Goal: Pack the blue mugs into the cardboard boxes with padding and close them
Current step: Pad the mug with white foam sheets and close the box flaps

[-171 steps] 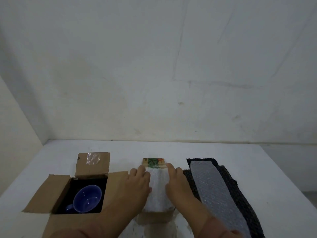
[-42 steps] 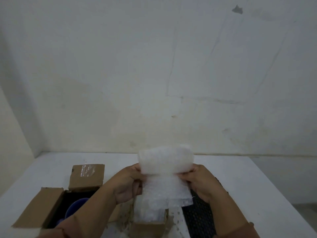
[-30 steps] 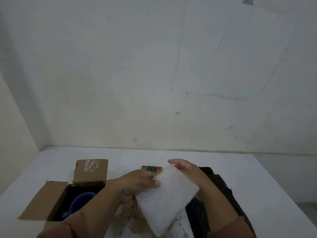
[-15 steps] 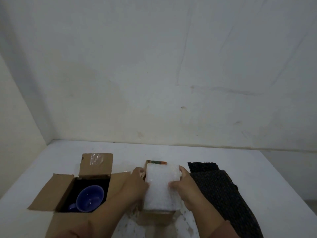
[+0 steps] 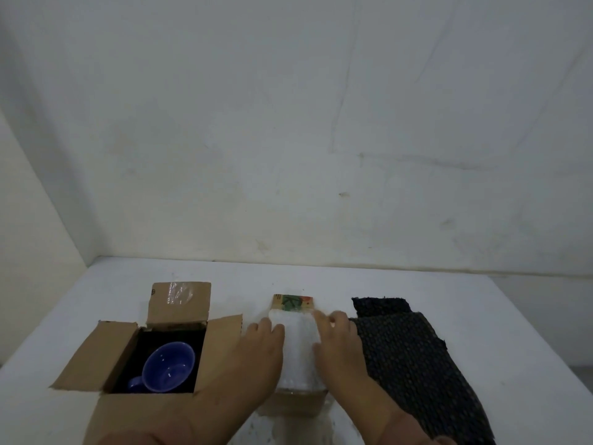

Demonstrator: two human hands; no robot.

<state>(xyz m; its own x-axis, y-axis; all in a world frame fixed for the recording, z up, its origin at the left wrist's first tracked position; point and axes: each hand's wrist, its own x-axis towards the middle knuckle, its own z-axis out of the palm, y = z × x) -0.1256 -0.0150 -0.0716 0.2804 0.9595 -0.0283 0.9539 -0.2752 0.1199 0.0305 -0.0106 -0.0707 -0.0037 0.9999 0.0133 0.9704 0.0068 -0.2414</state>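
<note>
An open cardboard box (image 5: 179,313) stands at the left with its flaps spread, and a blue mug (image 5: 168,367) lies inside on dark padding. In the middle stands a second, smaller cardboard box (image 5: 292,302) whose far flap carries a green print. White bubble wrap (image 5: 296,348) lies across its top. My left hand (image 5: 258,354) presses flat on the wrap's left side. My right hand (image 5: 338,345) presses on its right side. What the middle box holds is hidden under the wrap.
A dark woven padding sheet (image 5: 414,364) lies on the white table (image 5: 481,316), right of the middle box and running toward the near edge. A plain wall rises behind the table, with a corner at the far left.
Both hands picked the bubble wrap off the dark sheet, folded it in the air, then laid it on the middle box. They now press it down flat.
</note>
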